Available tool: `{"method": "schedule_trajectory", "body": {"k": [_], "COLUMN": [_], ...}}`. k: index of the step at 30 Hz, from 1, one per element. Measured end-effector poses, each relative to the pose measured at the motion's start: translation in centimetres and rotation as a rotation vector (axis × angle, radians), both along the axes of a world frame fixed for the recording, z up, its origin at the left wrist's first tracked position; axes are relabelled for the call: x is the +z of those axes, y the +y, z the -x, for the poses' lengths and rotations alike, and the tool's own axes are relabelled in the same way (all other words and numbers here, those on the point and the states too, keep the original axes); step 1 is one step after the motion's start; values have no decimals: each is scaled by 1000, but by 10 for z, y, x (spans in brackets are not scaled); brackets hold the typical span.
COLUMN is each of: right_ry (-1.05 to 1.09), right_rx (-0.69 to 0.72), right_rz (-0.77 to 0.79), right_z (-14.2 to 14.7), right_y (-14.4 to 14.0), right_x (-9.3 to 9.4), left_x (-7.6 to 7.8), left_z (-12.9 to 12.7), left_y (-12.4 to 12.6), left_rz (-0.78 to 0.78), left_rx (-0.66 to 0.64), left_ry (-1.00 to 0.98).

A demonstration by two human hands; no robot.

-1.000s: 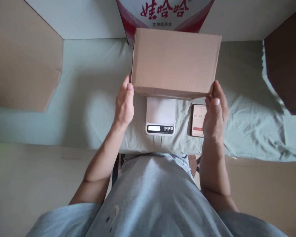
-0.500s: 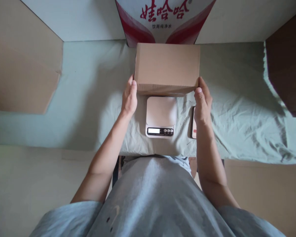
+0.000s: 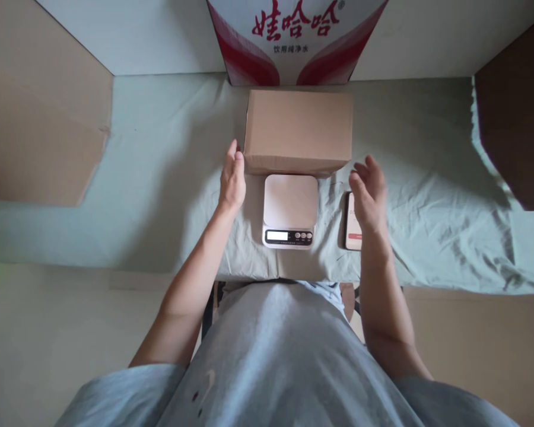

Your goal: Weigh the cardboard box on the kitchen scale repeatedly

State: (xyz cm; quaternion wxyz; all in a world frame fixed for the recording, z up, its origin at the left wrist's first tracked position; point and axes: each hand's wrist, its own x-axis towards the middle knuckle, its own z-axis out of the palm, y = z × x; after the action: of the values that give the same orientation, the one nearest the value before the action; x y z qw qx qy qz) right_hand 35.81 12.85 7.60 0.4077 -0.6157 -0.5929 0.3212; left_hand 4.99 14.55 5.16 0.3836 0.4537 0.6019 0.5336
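Note:
A brown cardboard box (image 3: pixel 299 126) rests on the cloth-covered table, just behind a white digital kitchen scale (image 3: pixel 291 201). The scale's small display is lit, and its weighing plate is bare. Beside the box's left side is my left hand (image 3: pixel 232 179), fingers stretched forward; whether it still touches the cardboard I cannot tell. My right hand (image 3: pixel 369 193) is off the box, a short way to its right, with fingers apart and nothing in them. Under that hand lies a phone (image 3: pixel 352 228) with a lit screen, partly covered by my hand and wrist.
A large white and red carton (image 3: pixel 289 50) with Chinese lettering stands at the back against the wall. Big cardboard pieces stand at the left (image 3: pixel 44 124) and the right (image 3: pixel 518 118). The green cloth (image 3: pixel 160 178) is wrinkled, mostly on the right.
The box has gone down onto the table. My right hand has let go and moved right and slightly back towards me, uncovering more of the phone. My left hand's grip has loosened.

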Motion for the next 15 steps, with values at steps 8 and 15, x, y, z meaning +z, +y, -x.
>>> {"method": "schedule_trajectory", "body": {"k": [8, 15], "right_ry": [-643, -697], "right_rx": [-255, -265], "right_rz": [289, 342], "right_z": [-39, -26], "right_y": [-68, -79], "right_x": [-13, -23], "left_x": [7, 10], "left_z": [15, 12], "left_y": [-34, -46], "left_rz": [39, 22], "left_rx": [84, 77], "left_ry": [22, 1]}}
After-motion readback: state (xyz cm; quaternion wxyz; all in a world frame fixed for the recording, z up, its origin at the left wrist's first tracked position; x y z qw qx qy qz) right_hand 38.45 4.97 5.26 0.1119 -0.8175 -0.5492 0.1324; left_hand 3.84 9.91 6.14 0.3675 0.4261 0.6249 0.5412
